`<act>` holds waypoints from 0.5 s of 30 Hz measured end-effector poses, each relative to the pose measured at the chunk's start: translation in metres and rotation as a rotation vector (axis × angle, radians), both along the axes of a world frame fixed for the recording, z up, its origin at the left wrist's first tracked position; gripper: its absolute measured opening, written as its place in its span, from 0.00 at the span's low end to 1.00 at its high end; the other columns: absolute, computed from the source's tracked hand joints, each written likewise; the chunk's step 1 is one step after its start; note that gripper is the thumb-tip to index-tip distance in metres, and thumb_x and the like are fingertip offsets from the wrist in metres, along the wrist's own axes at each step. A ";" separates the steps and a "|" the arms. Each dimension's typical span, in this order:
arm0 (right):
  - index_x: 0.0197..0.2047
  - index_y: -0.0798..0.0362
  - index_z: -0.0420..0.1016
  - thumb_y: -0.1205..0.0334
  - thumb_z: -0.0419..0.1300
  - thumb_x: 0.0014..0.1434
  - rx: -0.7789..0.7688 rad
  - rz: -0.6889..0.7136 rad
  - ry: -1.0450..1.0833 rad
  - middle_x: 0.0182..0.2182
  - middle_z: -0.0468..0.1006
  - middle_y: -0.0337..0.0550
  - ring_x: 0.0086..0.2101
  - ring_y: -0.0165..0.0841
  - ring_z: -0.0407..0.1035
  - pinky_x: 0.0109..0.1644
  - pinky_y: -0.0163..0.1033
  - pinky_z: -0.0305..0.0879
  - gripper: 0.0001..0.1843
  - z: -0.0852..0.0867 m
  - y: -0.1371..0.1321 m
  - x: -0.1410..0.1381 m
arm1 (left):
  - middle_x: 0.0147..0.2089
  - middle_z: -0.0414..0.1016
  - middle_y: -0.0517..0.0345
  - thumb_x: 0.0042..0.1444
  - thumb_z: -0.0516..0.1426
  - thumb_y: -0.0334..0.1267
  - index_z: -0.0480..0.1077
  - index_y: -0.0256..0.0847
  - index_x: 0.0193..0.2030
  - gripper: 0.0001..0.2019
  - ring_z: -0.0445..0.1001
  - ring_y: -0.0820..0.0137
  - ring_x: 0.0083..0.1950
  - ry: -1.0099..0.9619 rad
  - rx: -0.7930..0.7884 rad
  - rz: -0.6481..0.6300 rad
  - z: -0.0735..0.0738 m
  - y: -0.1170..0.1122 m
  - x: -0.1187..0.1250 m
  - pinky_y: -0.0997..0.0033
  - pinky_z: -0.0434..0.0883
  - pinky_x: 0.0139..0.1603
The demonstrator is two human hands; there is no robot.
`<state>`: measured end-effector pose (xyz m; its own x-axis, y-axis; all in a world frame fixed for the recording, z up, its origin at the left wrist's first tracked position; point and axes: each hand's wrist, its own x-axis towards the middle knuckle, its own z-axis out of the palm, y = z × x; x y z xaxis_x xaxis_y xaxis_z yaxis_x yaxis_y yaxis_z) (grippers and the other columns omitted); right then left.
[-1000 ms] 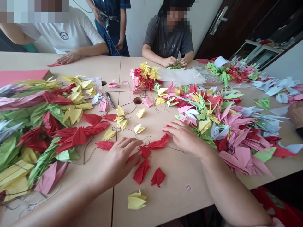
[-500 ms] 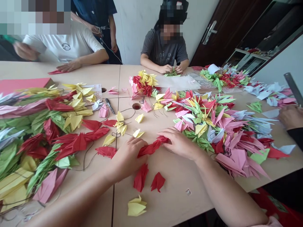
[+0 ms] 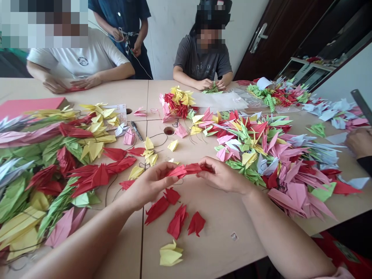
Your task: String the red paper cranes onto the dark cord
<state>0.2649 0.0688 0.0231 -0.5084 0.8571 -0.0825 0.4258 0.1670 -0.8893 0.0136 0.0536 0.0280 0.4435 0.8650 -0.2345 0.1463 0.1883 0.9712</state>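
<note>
Red folded paper [image 3: 188, 169] spans both hands, nine o'clock to three!
Here's the left hand [image 3: 158, 179], thumb and fingers pinched on the nine-o'clock end; the long axis runs nearly level; a loose red piece [image 3: 178, 222] lies apart, toward six o'clock; and the right hand [image 3: 223, 176] pinches the three-o'clock end, neither hand nearer.

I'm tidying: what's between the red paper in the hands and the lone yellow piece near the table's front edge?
In the head view, several red folded pieces lie between the held red paper and that yellow piece.
</note>
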 end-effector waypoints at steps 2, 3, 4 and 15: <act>0.53 0.55 0.66 0.44 0.49 0.69 -0.078 0.039 0.098 0.35 0.77 0.44 0.34 0.34 0.74 0.35 0.39 0.72 0.23 0.000 -0.002 0.001 | 0.37 0.76 0.59 0.57 0.63 0.47 0.73 0.42 0.44 0.13 0.76 0.70 0.40 -0.167 -0.135 0.056 0.000 0.000 -0.001 0.70 0.74 0.45; 0.57 0.55 0.64 0.41 0.47 0.69 -0.139 0.063 0.163 0.35 0.77 0.44 0.33 0.33 0.74 0.32 0.37 0.72 0.27 0.001 -0.003 0.001 | 0.36 0.75 0.60 0.56 0.64 0.46 0.73 0.42 0.44 0.14 0.76 0.71 0.39 -0.228 -0.183 0.078 0.001 -0.001 -0.002 0.71 0.74 0.44; 0.60 0.54 0.62 0.38 0.48 0.68 -0.212 0.088 0.239 0.36 0.77 0.44 0.31 0.32 0.74 0.29 0.35 0.71 0.31 0.002 -0.004 0.000 | 0.35 0.75 0.60 0.54 0.65 0.45 0.73 0.41 0.44 0.15 0.75 0.72 0.37 -0.265 -0.219 0.093 0.001 -0.001 -0.003 0.73 0.74 0.41; 0.53 0.53 0.75 0.46 0.63 0.63 -0.489 0.032 0.570 0.35 0.77 0.41 0.28 0.24 0.73 0.26 0.26 0.67 0.23 0.005 -0.012 -0.008 | 0.32 0.75 0.66 0.44 0.72 0.30 0.75 0.44 0.48 0.23 0.70 0.82 0.25 -0.342 -0.243 0.228 0.017 -0.006 0.001 0.87 0.68 0.25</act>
